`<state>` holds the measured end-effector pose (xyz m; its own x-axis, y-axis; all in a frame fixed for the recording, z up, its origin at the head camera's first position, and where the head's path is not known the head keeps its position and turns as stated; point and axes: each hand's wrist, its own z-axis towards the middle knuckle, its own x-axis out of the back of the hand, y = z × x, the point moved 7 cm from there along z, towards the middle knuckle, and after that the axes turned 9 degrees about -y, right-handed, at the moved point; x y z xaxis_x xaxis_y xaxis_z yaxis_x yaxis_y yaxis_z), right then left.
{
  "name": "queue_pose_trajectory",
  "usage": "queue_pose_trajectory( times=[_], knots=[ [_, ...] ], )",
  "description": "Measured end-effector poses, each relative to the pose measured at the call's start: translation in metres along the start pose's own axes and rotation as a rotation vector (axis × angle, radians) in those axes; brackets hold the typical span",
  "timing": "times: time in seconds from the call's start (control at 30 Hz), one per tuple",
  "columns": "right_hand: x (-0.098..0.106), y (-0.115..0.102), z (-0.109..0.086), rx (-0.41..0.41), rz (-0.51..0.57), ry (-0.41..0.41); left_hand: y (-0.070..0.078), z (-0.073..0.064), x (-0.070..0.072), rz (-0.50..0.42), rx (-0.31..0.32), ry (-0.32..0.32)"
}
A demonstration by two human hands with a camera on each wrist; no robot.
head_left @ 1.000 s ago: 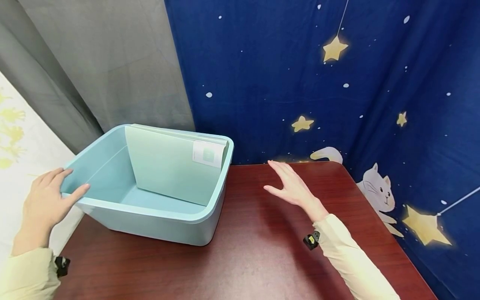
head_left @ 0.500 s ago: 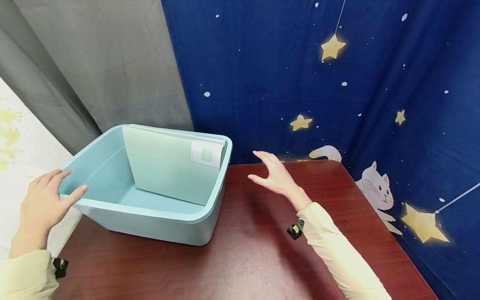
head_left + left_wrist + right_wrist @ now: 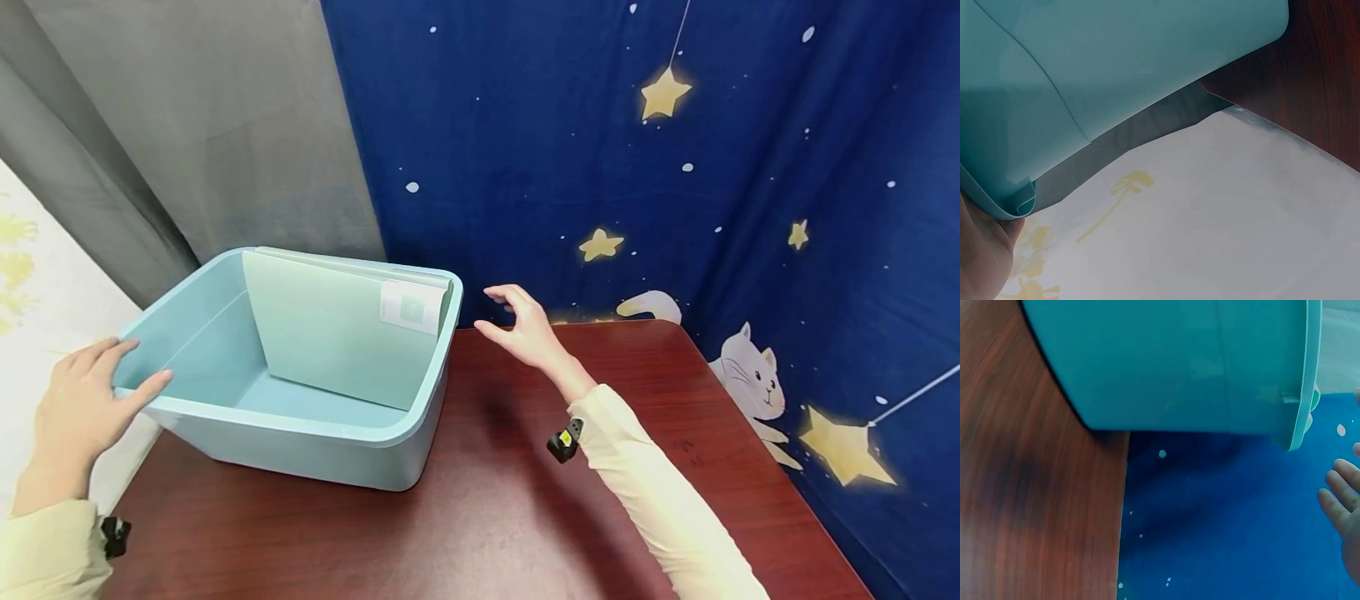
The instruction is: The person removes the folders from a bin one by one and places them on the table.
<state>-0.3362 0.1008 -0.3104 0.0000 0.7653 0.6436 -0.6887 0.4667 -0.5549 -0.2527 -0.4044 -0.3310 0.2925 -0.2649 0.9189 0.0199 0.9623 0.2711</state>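
Note:
A light blue plastic bin (image 3: pixel 300 427) stands on the left part of the table. Inside it, flat pale green sheets or folders (image 3: pixel 330 333) lean against the back wall; the front one bears a white label (image 3: pixel 411 307) near its upper right corner. My left hand (image 3: pixel 86 400) grips the bin's near-left rim corner, thumb and fingers hooked over it. In the left wrist view, part of that hand (image 3: pixel 985 250) shows right under the rim. To the right of the bin, my right hand (image 3: pixel 528 333) hangs in the air, thumb and fingers spread apart, holding nothing.
The dark red wooden table (image 3: pixel 495 500) reaches back to a blue star-patterned curtain (image 3: pixel 525 150). A grey curtain (image 3: pixel 240 125) hangs behind the bin. White cloth with yellow prints (image 3: pixel 45 292) hangs at the left.
My right hand has moved left and farther back, closer to the bin's right rim, its fingers bending slightly. My left hand and the bin stay as they were.

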Motion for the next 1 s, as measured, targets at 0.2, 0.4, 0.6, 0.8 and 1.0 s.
queue_pose_trajectory(
  times=[0.2,0.4,0.6,0.8,1.0],
  knots=[
    [-0.007,-0.006,0.015,-0.031,0.037,-0.035,-0.001,0.0,0.0,0.0,0.003,-0.003],
    [-0.015,-0.008,0.028,-0.051,0.046,-0.051,0.0,0.0,0.001,-0.005,-0.003,0.002],
    [-0.023,-0.01,0.036,-0.049,0.074,-0.063,0.001,-0.002,0.001,-0.013,-0.001,0.016],
    [-0.031,-0.013,0.042,-0.045,0.075,-0.061,0.002,-0.004,0.001,-0.021,-0.004,0.028],
    [-0.035,-0.016,0.049,-0.044,0.069,-0.043,0.003,-0.003,0.001,-0.022,-0.012,0.038]
  ],
)
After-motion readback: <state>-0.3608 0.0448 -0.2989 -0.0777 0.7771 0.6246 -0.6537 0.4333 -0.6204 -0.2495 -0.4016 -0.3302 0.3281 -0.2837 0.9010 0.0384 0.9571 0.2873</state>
